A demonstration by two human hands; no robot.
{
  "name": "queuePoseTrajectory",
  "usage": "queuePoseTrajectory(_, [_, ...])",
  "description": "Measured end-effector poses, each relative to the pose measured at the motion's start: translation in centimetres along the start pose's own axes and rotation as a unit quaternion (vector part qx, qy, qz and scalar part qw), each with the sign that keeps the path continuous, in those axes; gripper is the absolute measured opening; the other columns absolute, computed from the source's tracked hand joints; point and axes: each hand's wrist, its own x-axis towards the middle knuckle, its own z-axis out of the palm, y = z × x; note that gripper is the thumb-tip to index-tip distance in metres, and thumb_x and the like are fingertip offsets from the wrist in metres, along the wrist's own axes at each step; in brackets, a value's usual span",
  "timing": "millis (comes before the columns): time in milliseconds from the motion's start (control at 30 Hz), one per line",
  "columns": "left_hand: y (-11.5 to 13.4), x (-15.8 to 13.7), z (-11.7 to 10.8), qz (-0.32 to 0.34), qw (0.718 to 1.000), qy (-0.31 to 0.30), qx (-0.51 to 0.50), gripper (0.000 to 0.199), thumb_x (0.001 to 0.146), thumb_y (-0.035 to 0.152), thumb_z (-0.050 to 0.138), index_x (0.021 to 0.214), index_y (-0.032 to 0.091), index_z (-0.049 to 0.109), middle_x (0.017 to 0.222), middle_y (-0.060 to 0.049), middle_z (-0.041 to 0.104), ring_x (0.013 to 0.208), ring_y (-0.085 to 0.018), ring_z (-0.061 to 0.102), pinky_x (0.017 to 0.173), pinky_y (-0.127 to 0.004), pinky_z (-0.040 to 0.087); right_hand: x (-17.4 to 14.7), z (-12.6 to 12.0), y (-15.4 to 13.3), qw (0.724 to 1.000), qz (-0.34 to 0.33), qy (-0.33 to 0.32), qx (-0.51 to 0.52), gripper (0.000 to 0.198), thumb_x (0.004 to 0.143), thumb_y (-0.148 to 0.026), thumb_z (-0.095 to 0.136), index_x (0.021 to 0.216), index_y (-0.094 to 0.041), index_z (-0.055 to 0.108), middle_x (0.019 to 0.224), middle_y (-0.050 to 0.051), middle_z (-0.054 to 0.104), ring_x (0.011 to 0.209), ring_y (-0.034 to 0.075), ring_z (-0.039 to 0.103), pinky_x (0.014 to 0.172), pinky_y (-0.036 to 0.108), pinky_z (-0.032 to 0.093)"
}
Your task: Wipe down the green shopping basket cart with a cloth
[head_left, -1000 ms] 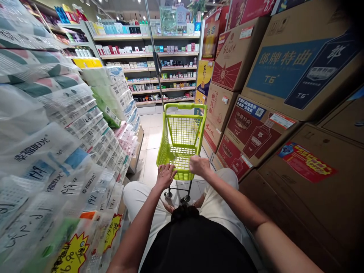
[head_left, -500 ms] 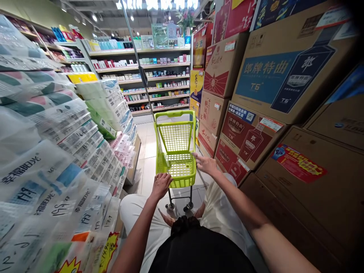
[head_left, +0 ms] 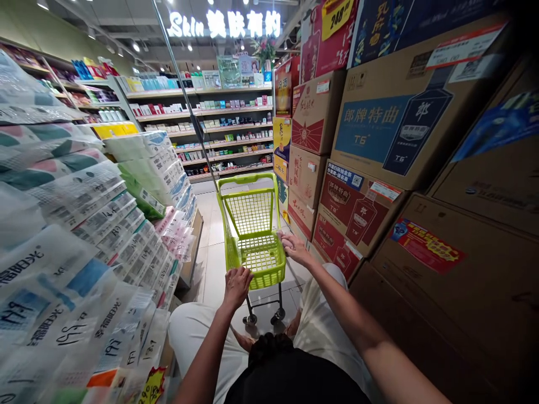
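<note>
Shelving (head_left: 244, 89) closes off the far end, well ahead of both hands. A carton stack (head_left: 370, 134) walls the right hand's outer side; wrapped packs (head_left: 105, 224) slope along the left hand's outer side. Pale tiled floor (head_left: 210, 241) runs between: a strip of bare tile ahead of the left hand, a narrower gap between right hand and cartons. The green shopping cart (head_left: 265, 279) stands between the hands and extends ahead of them. Left hand (head_left: 237, 287): fingers bent over its near left corner. Right hand (head_left: 295, 249): fingers bent against its right rim, slightly farther out. Whether either clasps firmly: cannot tell. Against one second ago: an illuminated sign (head_left: 223, 23) shows above the shelving; the cart sits lower in view; the right hand is off the near right corner, its fist loosened.
</note>
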Motion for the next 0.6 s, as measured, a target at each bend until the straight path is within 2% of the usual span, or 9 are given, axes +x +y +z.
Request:
queuePoseTrajectory(167, [-0.5, -0.3, -0.2, -0.009, 1.000, 0.000, 0.005, 0.032, 0.104, 0.038, 0.032, 0.096, 0.025, 0.061, 0.096, -0.003, 0.065, 0.097, -0.021, 0.054, 0.099, -0.041, 0.032, -4.6, 3.7, 0.8, 0.996, -0.052, 0.040, 0.060, 0.050, 0.082, -0.016, 0.045, 0.131, -0.020, 0.053, 0.137, 0.013, 0.054, 0.135, 0.024, 0.048, 0.112, 0.041, 0.041])
queuePoseTrajectory(233, [-0.8, -0.3, -0.3, -0.010, 1.000, -0.007, 0.005, 0.032, 0.104, 0.038, 0.032, 0.095, 0.024, 0.061, 0.097, -0.003, 0.065, 0.098, -0.022, 0.055, 0.099, -0.042, 0.031, -5.0, 4.4, 0.8, 0.995, -0.064, 0.038, 0.063, 0.049, 0.085, -0.017, 0.044, 0.133, -0.020, 0.050, 0.136, 0.014, 0.051, 0.134, 0.024, 0.048, 0.112, 0.043, 0.041])
queuePoseTrajectory(300, [-1.0, -0.3, -0.4, -0.007, 1.000, -0.013, 0.001, 0.033, 0.104, 0.038, 0.033, 0.093, 0.024, 0.061, 0.096, -0.003, 0.065, 0.099, -0.021, 0.055, 0.100, -0.042, 0.031, -3.5, 4.3, 0.6, 0.996, -0.062, 0.033, 0.052, 0.051, 0.085, -0.014, 0.042, 0.135, -0.020, 0.047, 0.134, 0.014, 0.051, 0.131, 0.024, 0.049, 0.112, 0.044, 0.040])
queuePoseTrajectory(400, [-1.1, -0.4, -0.4, -0.004, 1.000, -0.004, -0.006, 0.032, 0.104, 0.036, 0.035, 0.090, 0.024, 0.061, 0.095, -0.002, 0.066, 0.101, -0.021, 0.056, 0.100, -0.042, 0.031, 1.5, 3.0, 0.0, 0.999, -0.046, 0.015, 0.015, 0.055, 0.083, -0.010, 0.042, 0.138, -0.018, 0.043, 0.136, 0.014, 0.050, 0.131, 0.023, 0.047, 0.113, 0.043, 0.039])
queuePoseTrajectory(500, [-0.9, -0.5, -0.3, -0.005, 1.000, 0.014, -0.009, 0.030, 0.103, 0.035, 0.037, 0.089, 0.024, 0.061, 0.095, -0.002, 0.067, 0.105, -0.021, 0.057, 0.100, -0.042, 0.031, 6.1, 1.5, -0.9, 0.998, -0.031, -0.019, -0.041, 0.053, 0.084, -0.011, 0.043, 0.137, -0.014, 0.045, 0.144, 0.017, 0.046, 0.136, 0.023, 0.043, 0.114, 0.041, 0.036])
queuePoseTrajectory(600, [-0.6, -0.9, -0.2, -0.009, 1.000, 0.019, -0.009, 0.030, 0.103, 0.035, 0.037, 0.090, 0.024, 0.062, 0.095, -0.002, 0.067, 0.105, -0.021, 0.057, 0.100, -0.042, 0.031, 6.9, 1.2, -1.6, 0.995, -0.054, -0.040, -0.079, 0.052, 0.086, -0.014, 0.042, 0.138, -0.013, 0.047, 0.150, 0.018, 0.043, 0.142, 0.025, 0.038, 0.116, 0.044, 0.031])
